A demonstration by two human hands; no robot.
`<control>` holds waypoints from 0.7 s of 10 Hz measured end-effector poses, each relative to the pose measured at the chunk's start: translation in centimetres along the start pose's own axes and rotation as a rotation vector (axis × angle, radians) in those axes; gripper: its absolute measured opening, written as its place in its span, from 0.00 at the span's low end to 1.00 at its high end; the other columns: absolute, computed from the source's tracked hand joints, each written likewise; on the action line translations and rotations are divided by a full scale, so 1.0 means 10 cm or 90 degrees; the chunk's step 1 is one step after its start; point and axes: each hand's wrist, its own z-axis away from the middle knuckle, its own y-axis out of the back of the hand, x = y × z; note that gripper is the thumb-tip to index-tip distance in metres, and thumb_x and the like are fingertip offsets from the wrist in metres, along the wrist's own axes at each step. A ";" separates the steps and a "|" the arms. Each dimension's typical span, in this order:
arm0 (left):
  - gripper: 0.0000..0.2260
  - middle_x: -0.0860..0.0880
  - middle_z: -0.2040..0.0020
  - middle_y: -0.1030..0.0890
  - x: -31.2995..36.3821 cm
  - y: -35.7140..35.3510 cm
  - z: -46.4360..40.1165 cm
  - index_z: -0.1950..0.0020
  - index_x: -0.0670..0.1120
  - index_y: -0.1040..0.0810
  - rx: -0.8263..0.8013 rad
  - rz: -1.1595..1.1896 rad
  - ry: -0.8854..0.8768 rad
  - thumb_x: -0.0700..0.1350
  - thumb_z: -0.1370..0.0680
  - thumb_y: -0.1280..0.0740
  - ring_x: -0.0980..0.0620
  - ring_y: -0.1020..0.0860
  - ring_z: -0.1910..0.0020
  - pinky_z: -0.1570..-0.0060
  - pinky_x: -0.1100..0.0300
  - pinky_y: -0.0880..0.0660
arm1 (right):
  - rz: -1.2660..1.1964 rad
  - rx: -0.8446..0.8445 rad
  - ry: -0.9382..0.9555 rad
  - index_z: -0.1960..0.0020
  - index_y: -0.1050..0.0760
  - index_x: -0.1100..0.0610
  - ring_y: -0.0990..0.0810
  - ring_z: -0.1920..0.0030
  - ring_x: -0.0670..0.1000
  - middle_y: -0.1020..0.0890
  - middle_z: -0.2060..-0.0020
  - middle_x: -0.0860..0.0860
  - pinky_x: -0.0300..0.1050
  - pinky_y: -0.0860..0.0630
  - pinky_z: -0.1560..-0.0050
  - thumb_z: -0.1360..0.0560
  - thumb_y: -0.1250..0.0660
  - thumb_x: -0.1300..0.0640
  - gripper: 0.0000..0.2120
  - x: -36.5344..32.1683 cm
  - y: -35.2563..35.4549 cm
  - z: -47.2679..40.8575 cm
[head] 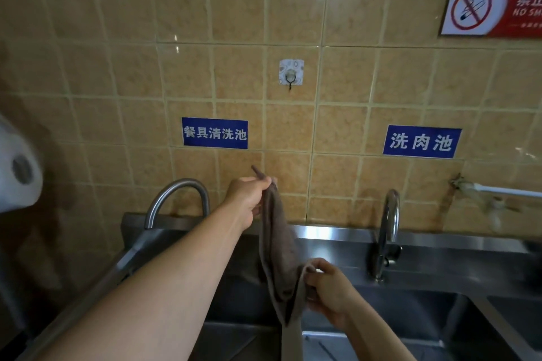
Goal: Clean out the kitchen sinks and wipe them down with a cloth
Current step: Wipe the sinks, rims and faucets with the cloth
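A brown-grey cloth [278, 252] hangs stretched between my two hands above the steel sinks. My left hand [249, 193] is raised toward the tiled wall and pinches the cloth's top corner, a small loop sticking up from it. Lower down, my right hand [328, 290] grips the cloth's bottom part over the divider between the basins. The left sink basin [234, 337] and the middle sink basin [410, 316] lie below. Their insides are mostly out of view.
A curved faucet [179, 196] stands behind the left basin and a second faucet [388, 231] behind the middle one. An adhesive wall hook [291, 75] sits on the tiles above my left hand. A white pipe [498, 190] runs at right, a white object [17, 167] at far left.
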 end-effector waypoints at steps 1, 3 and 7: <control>0.11 0.47 0.53 0.20 0.18 -0.07 -0.14 0.55 0.46 0.18 -0.019 -0.019 -0.035 0.42 0.20 0.39 0.49 0.22 0.54 0.60 0.59 0.27 | 0.012 -0.011 0.011 0.61 0.34 0.59 0.36 0.81 0.48 0.34 0.79 0.53 0.34 0.37 0.78 0.22 0.49 0.74 0.15 0.03 -0.03 -0.13; 0.12 0.47 0.60 0.24 0.56 -0.23 -0.51 0.53 0.42 0.20 -0.061 -0.060 -0.078 0.43 0.18 0.41 0.51 0.26 0.61 0.61 0.59 0.30 | 0.003 -0.028 0.039 0.60 0.35 0.65 0.34 0.78 0.50 0.33 0.77 0.55 0.36 0.35 0.76 0.22 0.48 0.73 0.10 -0.02 -0.13 -0.45; 0.04 0.47 0.61 0.23 1.05 -0.46 -1.62 0.58 0.45 0.24 -0.054 -0.117 -0.180 0.40 0.23 0.32 0.50 0.24 0.61 0.59 0.60 0.28 | 0.217 0.025 0.029 0.58 0.34 0.48 0.27 0.65 0.42 0.27 0.61 0.47 0.32 0.27 0.66 0.23 0.38 0.65 0.13 -0.68 -0.24 -1.24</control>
